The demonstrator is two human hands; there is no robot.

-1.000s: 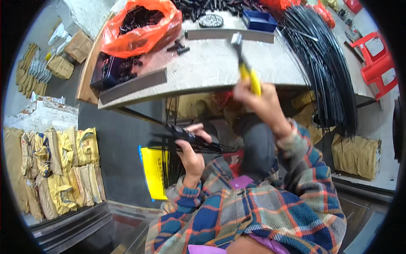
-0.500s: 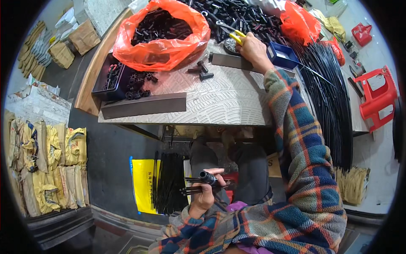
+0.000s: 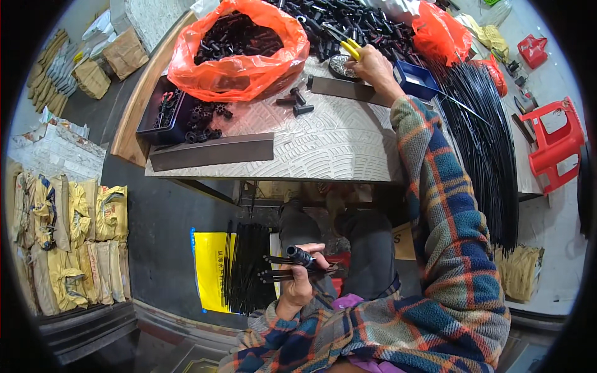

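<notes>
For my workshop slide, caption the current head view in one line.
Right hand holds a yellow-handled tool at the worktable; left hand holds a black tubular fitting and thin black rods.

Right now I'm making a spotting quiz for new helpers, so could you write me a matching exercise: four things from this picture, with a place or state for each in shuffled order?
Things:
1. yellow-handled tool
2. black ribbed tube
3. open orange bag
4. yellow sheet

Places and states:
A. partly covered by long black rods
B. in the left hand
C. on the table, filled with black pieces
D. touching the right hand

Right pairs: 1-D, 2-B, 3-C, 4-A
</notes>
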